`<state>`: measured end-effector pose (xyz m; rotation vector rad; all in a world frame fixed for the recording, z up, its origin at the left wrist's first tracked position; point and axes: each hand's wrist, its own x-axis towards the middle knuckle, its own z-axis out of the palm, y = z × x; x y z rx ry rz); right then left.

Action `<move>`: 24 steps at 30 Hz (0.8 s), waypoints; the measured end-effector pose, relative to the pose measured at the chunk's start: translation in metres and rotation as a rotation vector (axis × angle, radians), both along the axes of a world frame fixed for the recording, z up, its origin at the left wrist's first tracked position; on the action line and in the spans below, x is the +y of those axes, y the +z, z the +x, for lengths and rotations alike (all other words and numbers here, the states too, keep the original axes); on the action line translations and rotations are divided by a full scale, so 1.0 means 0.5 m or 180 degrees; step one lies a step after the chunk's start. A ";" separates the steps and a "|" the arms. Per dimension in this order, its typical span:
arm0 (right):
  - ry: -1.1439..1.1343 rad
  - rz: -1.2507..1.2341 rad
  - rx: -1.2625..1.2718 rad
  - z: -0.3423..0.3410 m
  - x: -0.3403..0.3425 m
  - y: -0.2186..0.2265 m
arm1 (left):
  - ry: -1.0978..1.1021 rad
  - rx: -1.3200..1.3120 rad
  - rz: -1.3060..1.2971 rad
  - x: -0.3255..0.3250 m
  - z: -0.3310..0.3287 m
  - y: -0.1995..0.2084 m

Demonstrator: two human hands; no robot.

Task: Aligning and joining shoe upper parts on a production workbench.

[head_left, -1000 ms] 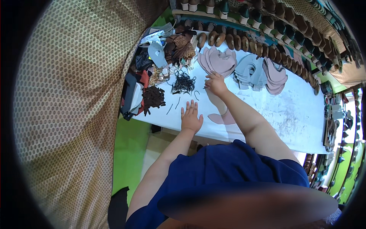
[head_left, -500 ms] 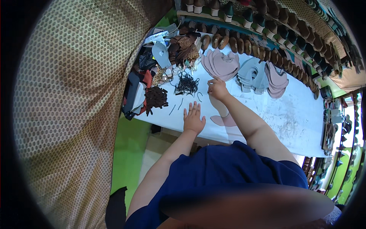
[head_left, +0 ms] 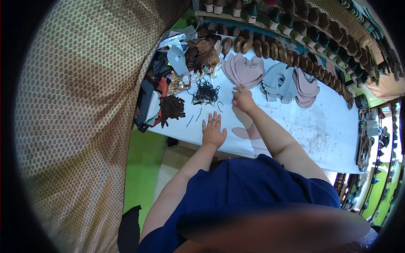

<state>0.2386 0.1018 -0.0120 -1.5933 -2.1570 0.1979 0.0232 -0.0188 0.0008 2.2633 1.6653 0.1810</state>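
My left hand (head_left: 214, 132) lies flat on the white table (head_left: 291, 139) near its front edge, fingers spread. Just beyond it are two short dark strips (head_left: 198, 114) and a curved dark strip (head_left: 220, 106). My right hand (head_left: 243, 100) is above the table with its fingers loosely bent and apart, and nothing shows in them. Its fingertips are close to the near edge of a fanned stack of pink curved cut pieces (head_left: 241, 71). A single pink curved piece (head_left: 244, 133) lies beside my right forearm, partly in its shadow. A tangle of thin black straps (head_left: 205, 92) sits to the left.
More fanned stacks, grey pieces (head_left: 278, 84) and pink pieces (head_left: 306, 88), lie at the right. Dark brown strips (head_left: 172, 108) and mixed scraps crowd the left end. Rows of shoe lasts (head_left: 274, 52) line the back. A patterned curtain (head_left: 80, 126) hangs at left.
My right hand has shifted slightly right, and its fingers are a little more extended. My left hand stays flat in place.
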 end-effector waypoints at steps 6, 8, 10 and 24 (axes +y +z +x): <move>-0.0775 -0.0090 0.1381 0.126 -0.098 0.030 | 0.0014 -0.0049 0.0029 0.003 -0.003 -0.008; -0.0933 -0.0071 0.1456 0.157 -0.136 0.042 | 0.0028 -0.0032 0.0024 0.002 -0.005 -0.012; -0.0967 -0.0137 0.1099 0.171 -0.174 0.077 | 0.0070 -0.0030 0.0043 0.002 -0.007 -0.015; 0.0266 -0.0664 0.0329 -0.018 -0.257 0.027 | 0.0015 0.0025 0.0149 -0.002 0.002 -0.012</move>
